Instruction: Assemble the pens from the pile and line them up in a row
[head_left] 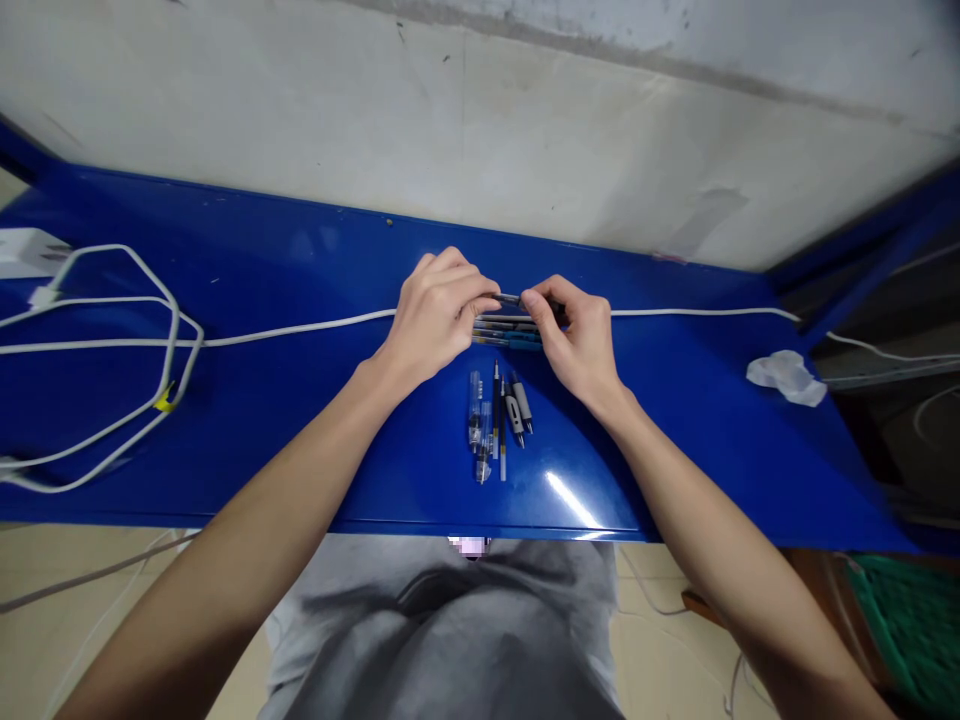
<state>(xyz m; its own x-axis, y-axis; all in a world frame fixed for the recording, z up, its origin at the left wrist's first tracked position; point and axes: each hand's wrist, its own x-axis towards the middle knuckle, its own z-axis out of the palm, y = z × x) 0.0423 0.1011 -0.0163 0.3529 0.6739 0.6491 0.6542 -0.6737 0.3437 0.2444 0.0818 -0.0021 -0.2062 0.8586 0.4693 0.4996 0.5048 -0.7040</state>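
Between my hands, just over the blue table, a dark pen (509,299) is gripped at both ends. My left hand (442,310) pinches its left end with thumb and fingers. The fingers of my right hand (574,325) close round the other end, which they partly hide. Directly below lie several pens (521,338) side by side, one with a blue grip. Nearer to me are clear pen barrels (475,405), two thin ink refills (496,410) and two grey pen grip sections (514,412) with pointed tips.
A white cable (300,328) runs across the blue table (262,430) behind my hands. Its loops and a white box (31,252) are at the left. A crumpled clear plastic piece (787,377) lies at the right. The pale wall (375,110) borders the back edge.
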